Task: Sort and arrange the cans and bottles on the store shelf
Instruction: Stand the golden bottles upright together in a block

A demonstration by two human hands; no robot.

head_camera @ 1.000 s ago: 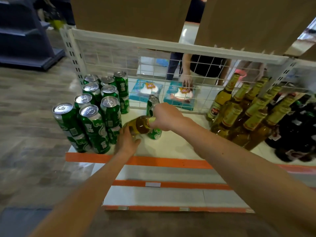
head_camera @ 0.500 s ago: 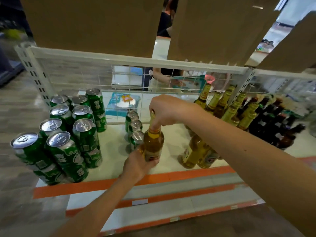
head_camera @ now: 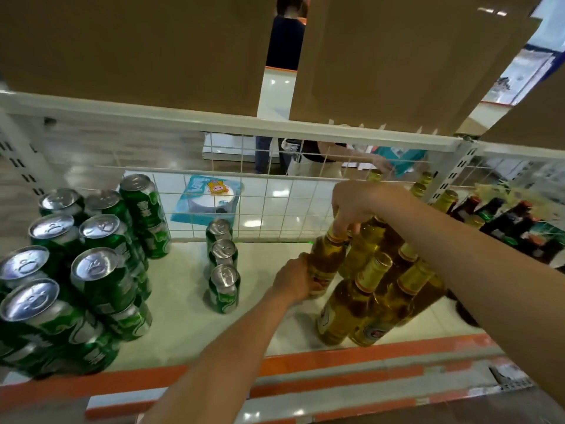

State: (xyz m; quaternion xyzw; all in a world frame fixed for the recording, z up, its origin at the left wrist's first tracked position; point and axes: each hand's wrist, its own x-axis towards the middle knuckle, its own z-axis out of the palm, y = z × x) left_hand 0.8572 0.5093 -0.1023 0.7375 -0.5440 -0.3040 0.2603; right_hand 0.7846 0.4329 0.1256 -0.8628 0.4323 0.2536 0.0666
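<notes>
The amber bottle (head_camera: 328, 255) has crossed from the short cans (head_camera: 223, 264) to the left edge of the bottle cluster (head_camera: 382, 289); right hand (head_camera: 363, 206) pinches its neck, left hand (head_camera: 293, 280) grips its body; almost placed.

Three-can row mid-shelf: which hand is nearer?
Left. The left hand holds the amber bottle low down, just right of the three-can row; the right hand pinches its neck, farther right and back.

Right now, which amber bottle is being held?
The amber bottle at the group's left edge, nearest the row of three cans: the right hand pinches its neck, the left hand grips its body.
</notes>
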